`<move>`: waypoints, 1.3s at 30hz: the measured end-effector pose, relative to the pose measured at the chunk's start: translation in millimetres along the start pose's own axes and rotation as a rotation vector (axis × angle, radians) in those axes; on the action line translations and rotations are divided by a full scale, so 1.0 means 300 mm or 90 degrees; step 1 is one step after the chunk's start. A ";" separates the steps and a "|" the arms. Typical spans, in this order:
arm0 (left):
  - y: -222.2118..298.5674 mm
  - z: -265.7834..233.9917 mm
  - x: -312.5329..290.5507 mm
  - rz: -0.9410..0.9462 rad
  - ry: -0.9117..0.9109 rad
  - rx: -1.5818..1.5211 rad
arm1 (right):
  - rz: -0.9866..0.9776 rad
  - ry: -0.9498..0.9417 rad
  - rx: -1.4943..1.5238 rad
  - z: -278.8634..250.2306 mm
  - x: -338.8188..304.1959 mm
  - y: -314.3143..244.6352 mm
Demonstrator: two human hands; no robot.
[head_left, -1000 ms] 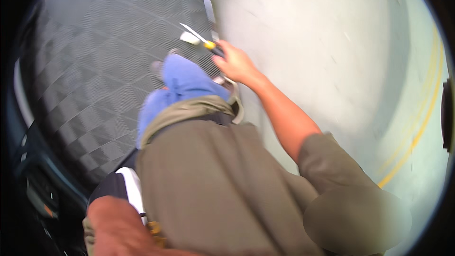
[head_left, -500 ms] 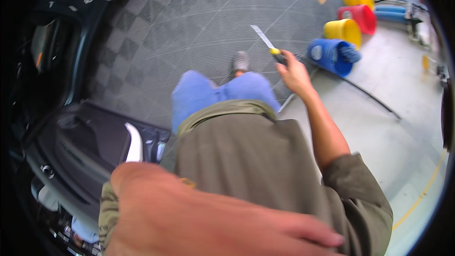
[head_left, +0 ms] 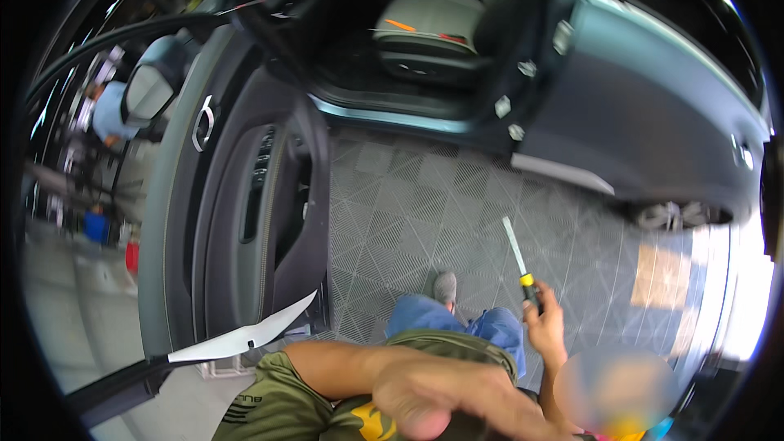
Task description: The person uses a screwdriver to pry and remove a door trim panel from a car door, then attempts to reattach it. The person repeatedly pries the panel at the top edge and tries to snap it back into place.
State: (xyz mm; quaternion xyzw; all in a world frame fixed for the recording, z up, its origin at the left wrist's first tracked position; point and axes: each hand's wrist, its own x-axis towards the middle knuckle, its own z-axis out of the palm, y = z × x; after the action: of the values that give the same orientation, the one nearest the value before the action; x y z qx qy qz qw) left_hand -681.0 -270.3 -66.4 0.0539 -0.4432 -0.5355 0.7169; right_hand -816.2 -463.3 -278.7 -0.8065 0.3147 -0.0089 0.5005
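Note:
In my right hand (head_left: 545, 322) I grip the black and yellow handle of a long flat-bladed tool (head_left: 516, 251). Its thin pale blade points away from me over the floor; its exact kind is unclear. My left hand (head_left: 445, 396) is raised in front of my chest, large and close, with its thumb and index finger apart. The lower edge cuts off its other fingers, and I see nothing held in it. To my left stands the open car door (head_left: 237, 196), its dark inner panel beside my left arm. A white curved trim piece (head_left: 245, 331) lies along the door's near edge.
Ahead, the doorway shows a light seat (head_left: 433, 20) with an orange item (head_left: 400, 25) and a red one on it. The car's rear side (head_left: 653, 114) runs to the right. A flat brown cardboard piece (head_left: 660, 278) lies on grey floor tiles (head_left: 392, 196). Past the door is a person in light blue (head_left: 114, 110).
My view has swung from the buckets and floor to the open door and car interior. My right hand keeps hold of the bladed tool; my left stays raised before my chest.

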 end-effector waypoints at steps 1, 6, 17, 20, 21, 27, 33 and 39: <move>0.091 -0.069 -0.001 -0.166 0.015 0.060 | -0.071 -0.051 -0.037 -0.013 0.074 -0.070; 0.281 -0.289 -0.047 -0.174 0.381 0.366 | -0.133 -0.268 0.050 0.007 0.422 -0.240; 0.778 -0.514 -0.329 -0.228 1.108 0.865 | -0.273 -0.507 0.232 0.111 1.182 -0.872; 1.022 -0.509 -0.401 -0.312 1.213 1.025 | -0.356 -0.539 0.171 0.202 1.333 -1.069; 1.109 -0.504 -0.429 -0.323 1.243 1.082 | -0.387 -0.550 0.144 0.251 1.373 -1.126; 1.599 -0.492 -0.638 -0.393 1.447 1.325 | -0.591 -0.456 0.141 0.613 1.569 -1.506; 1.905 -0.553 -0.862 -0.190 1.446 1.414 | -0.729 -0.386 0.000 0.882 1.685 -1.979; 2.139 -0.538 -0.965 0.301 1.419 0.975 | -0.832 -0.403 -0.072 1.083 1.818 -2.277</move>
State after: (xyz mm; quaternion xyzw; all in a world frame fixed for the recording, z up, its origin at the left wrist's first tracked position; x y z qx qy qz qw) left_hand -116.8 171.6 23.3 0.7540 0.1814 0.3012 0.5548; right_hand 68.8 -278.8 -49.4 -0.8182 -0.3912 -0.0563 0.4176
